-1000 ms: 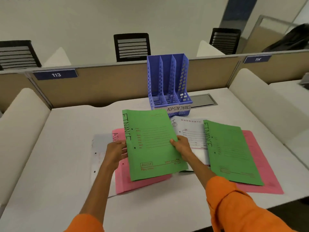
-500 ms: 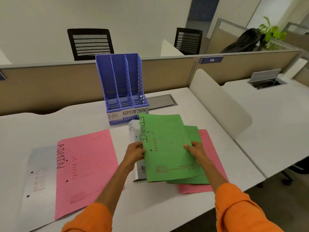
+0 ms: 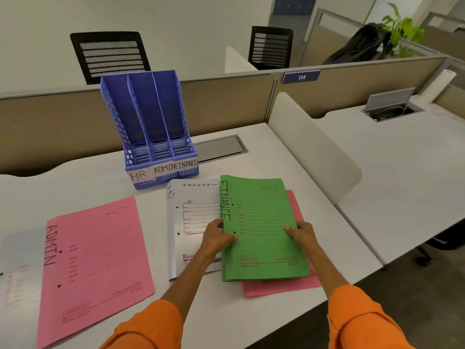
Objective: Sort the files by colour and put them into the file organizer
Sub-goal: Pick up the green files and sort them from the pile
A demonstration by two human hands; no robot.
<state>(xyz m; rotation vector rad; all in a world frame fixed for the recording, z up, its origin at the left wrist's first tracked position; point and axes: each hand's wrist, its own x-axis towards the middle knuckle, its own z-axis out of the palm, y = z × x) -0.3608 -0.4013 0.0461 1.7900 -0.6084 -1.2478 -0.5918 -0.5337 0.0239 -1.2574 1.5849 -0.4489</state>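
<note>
An open-plan office: numbered partition (image 3: 301, 77), white desks (image 3: 402, 157), mesh chairs (image 3: 110, 56).

Green FINANCE file (image 3: 261, 230) buries most of the pink file (image 3: 279, 289) beneath it. Far left, a white file (image 3: 17, 268) runs off the edge, print blurred, partly under the ADMIN file (image 3: 95, 260).

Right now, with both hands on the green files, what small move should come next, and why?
Probably lift the green files off the desk toward the organizer. The left hand and right hand grip their two side edges, they look squared into one stack, they are marked FINANCE, and the right slot labelled FINANCE looks empty.
</note>
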